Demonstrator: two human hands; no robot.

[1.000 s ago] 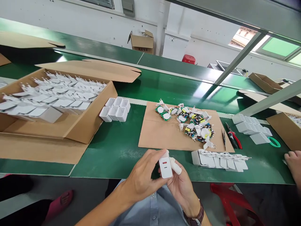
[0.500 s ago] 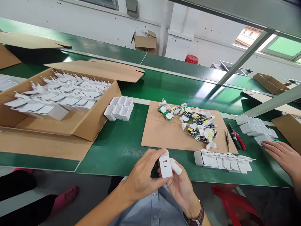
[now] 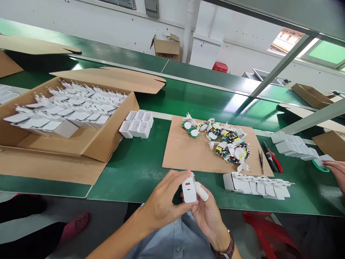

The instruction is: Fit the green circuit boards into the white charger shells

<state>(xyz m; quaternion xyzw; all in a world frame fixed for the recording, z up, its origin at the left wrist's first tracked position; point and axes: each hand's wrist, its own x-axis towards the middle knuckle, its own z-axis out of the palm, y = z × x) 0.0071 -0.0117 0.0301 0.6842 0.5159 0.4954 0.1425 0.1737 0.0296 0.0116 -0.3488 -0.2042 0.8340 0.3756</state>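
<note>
Near the table's front edge, a white charger (image 3: 189,190) stands upright between my hands, its face with one red-lined port and one dark port turned towards me. My left hand (image 3: 163,198) is closed on it, fingertips at its top and thumb under its lower edge. My right hand (image 3: 208,216) grips it from the other side. A white finger cot (image 3: 201,191) covers that thumb, and its other fingers are partly hidden behind the charger. Beyond my hands, a cardboard sheet (image 3: 175,154) bears a heap of circuit boards (image 3: 231,144) with white plug parts.
On the left stands a carton (image 3: 102,144) of white charger pieces, with several open white housings (image 3: 134,126) beside it. To the right are tweezers (image 3: 260,160), red-handled pliers (image 3: 273,158) and a row of housings (image 3: 256,185). Another person's hand (image 3: 336,171) holds a white piece.
My hands and the charger stay almost still. At the right, the other person's hand has drawn back rightwards with a white piece, uncovering more of a green ring.
</note>
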